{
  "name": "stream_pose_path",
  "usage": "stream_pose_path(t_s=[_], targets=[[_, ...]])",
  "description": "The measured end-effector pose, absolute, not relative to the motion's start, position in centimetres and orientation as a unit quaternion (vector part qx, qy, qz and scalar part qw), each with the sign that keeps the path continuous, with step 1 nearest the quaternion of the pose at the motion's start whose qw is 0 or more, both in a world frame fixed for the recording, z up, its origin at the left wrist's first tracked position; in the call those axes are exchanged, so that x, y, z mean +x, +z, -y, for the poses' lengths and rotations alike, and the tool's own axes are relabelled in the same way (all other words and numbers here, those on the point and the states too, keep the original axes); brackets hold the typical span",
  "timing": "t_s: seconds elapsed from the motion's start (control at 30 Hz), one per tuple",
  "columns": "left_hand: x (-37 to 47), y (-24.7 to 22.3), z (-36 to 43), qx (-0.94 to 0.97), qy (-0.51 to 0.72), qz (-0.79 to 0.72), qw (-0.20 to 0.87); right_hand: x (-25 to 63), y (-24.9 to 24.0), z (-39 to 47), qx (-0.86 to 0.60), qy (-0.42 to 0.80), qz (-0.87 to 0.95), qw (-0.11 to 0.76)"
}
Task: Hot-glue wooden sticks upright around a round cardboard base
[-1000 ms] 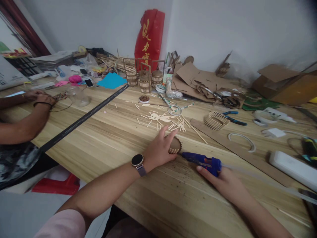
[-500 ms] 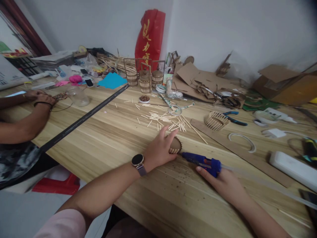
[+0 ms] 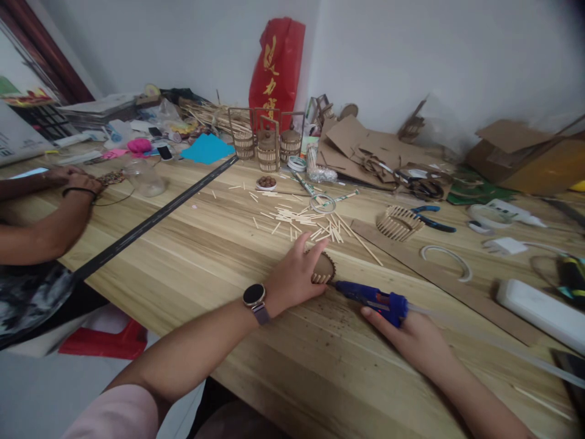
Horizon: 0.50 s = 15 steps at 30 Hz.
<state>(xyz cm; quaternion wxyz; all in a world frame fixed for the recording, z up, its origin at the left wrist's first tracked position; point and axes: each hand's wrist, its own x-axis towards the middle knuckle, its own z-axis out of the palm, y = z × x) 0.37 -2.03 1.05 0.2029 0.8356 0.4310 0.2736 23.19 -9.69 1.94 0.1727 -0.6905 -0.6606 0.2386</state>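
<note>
My left hand (image 3: 299, 274), with a watch on the wrist, grips a small round brown cardboard piece (image 3: 323, 266) at the table's middle. Short pale sticks stand along that piece's edge, and part of it is hidden behind my fingers. In my right hand (image 3: 406, 332) is a blue hot glue gun (image 3: 372, 299), a clear glue stick coming out of its back. The gun's nozzle points left and meets, or nearly meets, the near edge of the round piece. Past my left hand lies a scatter of short cut sticks (image 3: 292, 214).
Small stick baskets with handles (image 3: 269, 152) stand by a red bag (image 3: 276, 73). A cardboard strip (image 3: 439, 280), blue-handled pliers (image 3: 434, 218), a curved stick panel (image 3: 400, 222) and a white power strip (image 3: 539, 311) lie to the right. Another person's hands (image 3: 75, 180) rest at far left.
</note>
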Motion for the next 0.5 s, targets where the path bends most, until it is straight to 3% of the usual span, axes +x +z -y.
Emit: stream_pose_path(t_s=[0.5], targets=[[0.39, 0.89, 1.95, 0.835, 0.274, -0.432, 0.202, 23.48, 1.54, 9.67, -0.69, 0.223, 0.668, 0.169]])
